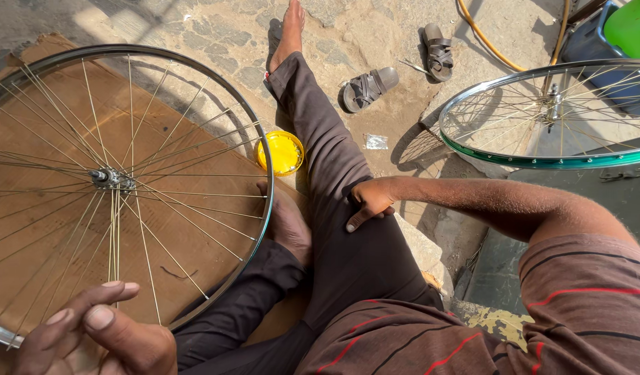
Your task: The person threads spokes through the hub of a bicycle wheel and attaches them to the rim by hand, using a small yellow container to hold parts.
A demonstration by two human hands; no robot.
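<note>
Head view: spoked wheel (pixel 112 180) lies flat on cardboard (pixel 49 257) on the ground. Left hand (pixel 91 337) at its near rim, fingers (pixel 101 292) loosely curled by the spokes, gripping nothing visible. Right hand (pixel 368 201) rests on the thigh, empty. Step, as judged: spoke inspection; next calls for pinching one spoke.

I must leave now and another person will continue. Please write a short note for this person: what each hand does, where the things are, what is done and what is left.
Left hand: at the near rim of the spoked wheel, fingers bent by the spokes; a grip cannot be made out.
Right hand: empty, resting on the right thigh.
Things: wheel flat on brown cardboard; yellow lid on the ground beyond it; second wheel with green rim standing at right.
Done: wheel is laced, hub centred.
Left: probably checking the spokes; no tool visible.
</note>
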